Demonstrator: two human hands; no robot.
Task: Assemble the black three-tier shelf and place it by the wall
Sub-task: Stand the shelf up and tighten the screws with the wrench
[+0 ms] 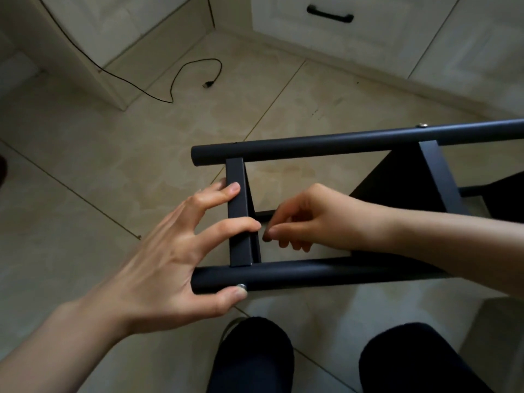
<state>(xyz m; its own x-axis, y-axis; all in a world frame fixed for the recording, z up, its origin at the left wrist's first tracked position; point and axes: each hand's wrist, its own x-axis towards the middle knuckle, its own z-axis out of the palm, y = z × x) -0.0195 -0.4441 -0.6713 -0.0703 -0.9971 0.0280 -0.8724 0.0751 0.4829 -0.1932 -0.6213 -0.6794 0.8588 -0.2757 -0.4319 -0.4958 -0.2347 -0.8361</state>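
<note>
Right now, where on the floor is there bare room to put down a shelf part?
Bare tile lies left of the shelf frame, between it and the black cable. It is crowded inside the frame, where the left hand and right hand work.

Beige tiled floor [85,171], white cabinets [368,38], black cable [195,63] lying loose.
</note>
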